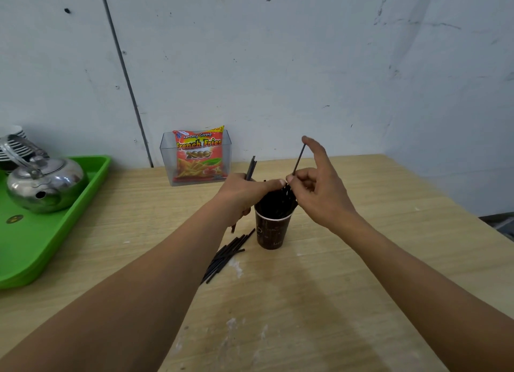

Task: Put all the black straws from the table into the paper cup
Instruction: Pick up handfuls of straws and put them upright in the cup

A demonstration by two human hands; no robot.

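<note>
A dark brown paper cup [272, 232] stands upright in the middle of the wooden table [333, 260], with several black straws [281, 202] standing in it. My left hand [244, 193] hovers just left of the cup's rim and grips a small bundle of black straws [251, 169] whose ends stick up above the fist. My right hand [317, 185] is above the cup's right side and pinches a single black straw [299, 159], forefinger pointing up. Several more black straws [225, 256] lie in a loose pile on the table, left of the cup's base.
A clear plastic box holding a red snack bag [198, 156] stands against the wall behind the cup. At the left a green tray [41, 238] carries a steel kettle [44, 183] and stacked dishes [12, 140]. The table's right edge runs near the wall.
</note>
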